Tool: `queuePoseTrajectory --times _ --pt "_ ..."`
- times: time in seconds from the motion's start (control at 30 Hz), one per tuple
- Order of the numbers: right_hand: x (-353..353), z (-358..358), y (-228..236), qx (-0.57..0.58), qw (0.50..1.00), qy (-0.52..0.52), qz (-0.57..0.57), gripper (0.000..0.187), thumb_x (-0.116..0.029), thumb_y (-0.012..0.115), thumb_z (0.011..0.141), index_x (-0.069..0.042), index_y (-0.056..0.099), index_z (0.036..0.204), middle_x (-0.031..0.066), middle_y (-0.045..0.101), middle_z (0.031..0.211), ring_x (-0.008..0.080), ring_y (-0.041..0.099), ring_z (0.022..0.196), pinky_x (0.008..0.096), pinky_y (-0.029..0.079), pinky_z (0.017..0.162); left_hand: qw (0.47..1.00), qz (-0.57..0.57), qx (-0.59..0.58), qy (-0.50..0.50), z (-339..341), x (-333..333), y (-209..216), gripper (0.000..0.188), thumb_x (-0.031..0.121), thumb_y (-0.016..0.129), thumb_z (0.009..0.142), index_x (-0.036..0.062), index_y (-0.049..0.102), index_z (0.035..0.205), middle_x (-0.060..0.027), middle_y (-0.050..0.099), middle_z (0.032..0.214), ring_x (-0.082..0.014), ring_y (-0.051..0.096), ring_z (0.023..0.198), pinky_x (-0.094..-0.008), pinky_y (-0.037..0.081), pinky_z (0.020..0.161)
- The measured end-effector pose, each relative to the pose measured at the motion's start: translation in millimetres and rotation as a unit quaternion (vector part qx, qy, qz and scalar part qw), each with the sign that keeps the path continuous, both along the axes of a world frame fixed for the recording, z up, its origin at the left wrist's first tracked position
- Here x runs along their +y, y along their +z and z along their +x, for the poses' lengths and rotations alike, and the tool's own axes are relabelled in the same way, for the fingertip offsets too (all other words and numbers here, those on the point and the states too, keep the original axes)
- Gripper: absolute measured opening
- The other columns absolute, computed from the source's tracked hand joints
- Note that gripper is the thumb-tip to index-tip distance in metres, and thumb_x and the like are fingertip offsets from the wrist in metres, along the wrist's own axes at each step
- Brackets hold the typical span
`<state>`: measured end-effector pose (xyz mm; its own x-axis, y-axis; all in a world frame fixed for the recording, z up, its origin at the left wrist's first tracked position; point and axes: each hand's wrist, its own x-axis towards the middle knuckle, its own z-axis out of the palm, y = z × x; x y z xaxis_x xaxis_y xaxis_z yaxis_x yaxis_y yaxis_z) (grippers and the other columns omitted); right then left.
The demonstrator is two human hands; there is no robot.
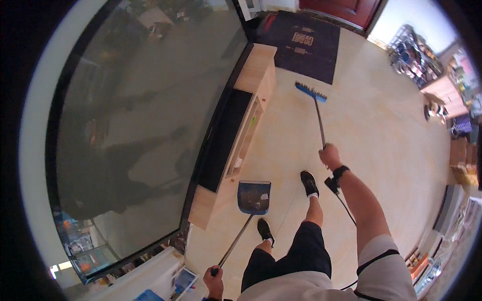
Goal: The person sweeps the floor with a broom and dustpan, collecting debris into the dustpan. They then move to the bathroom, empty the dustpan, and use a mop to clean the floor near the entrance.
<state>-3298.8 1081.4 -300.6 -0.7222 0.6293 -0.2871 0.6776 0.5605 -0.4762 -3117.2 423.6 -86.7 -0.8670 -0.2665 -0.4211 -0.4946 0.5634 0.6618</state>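
Observation:
My right hand [330, 156] is closed round the dark handle of a broom [320, 120]. Its blue head with dark bristles [311, 92] rests on the floor well ahead of me, just short of the dark doormat. My left hand [214, 282] grips the end of a long-handled dustpan [254, 196]. The blue pan lies on the floor beside the wooden cabinet, in front of my left foot. A light scrap and some dark debris show inside it. A dark band with a small box and a cable hangs at my right wrist.
A low wooden TV cabinet [207, 204] runs along the left beneath a big dark television [130, 120]. Beyond the broom lies a dark doormat [306, 47] before a red door [346, 11]. A loaded shoe rack [414, 56] and boxes [459, 153] line the right side.

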Motion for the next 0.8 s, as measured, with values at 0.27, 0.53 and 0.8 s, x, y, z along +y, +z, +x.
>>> queuePoseTrajectory --times 0.27,0.53,0.8 --pt "109 -135 -41 -0.083 0.992 0.028 -0.088 0.017 -0.01 0.057 0.085 0.005 0.063 0.084 0.0238 0.069 0.084 0.0381 0.068 0.068 0.0455 0.056 0.061 0.988 0.003 -0.019 0.151 95 114 51 0.019 0.013 0.07 0.092 -0.0011 0.068 0.105 -0.0043 0.065 0.093 -0.0154 0.059 0.087 -0.035 0.052 0.077" --pt "9 -22 7 -0.274 0.924 0.189 -0.186 0.026 -0.011 0.059 0.082 0.01 0.067 0.096 0.0218 0.061 0.071 0.0344 0.069 0.077 0.048 0.057 0.068 0.959 -0.026 -0.072 0.274 95 177 77 0.017 -0.012 0.064 0.084 -0.0018 0.065 0.098 -0.0039 0.063 0.091 -0.0128 0.059 0.083 -0.0263 0.051 0.078" --pt "-15 65 141 -0.286 0.845 0.361 -0.273 0.032 -0.012 0.057 0.082 -0.001 0.057 0.113 0.0299 0.065 0.098 0.0504 0.064 0.091 0.0559 0.052 0.08 0.952 -0.022 -0.076 0.295 107 226 79 0.014 -0.006 0.07 0.083 0.0002 0.066 0.096 0.0005 0.062 0.086 -0.0098 0.056 0.079 -0.0239 0.048 0.075"
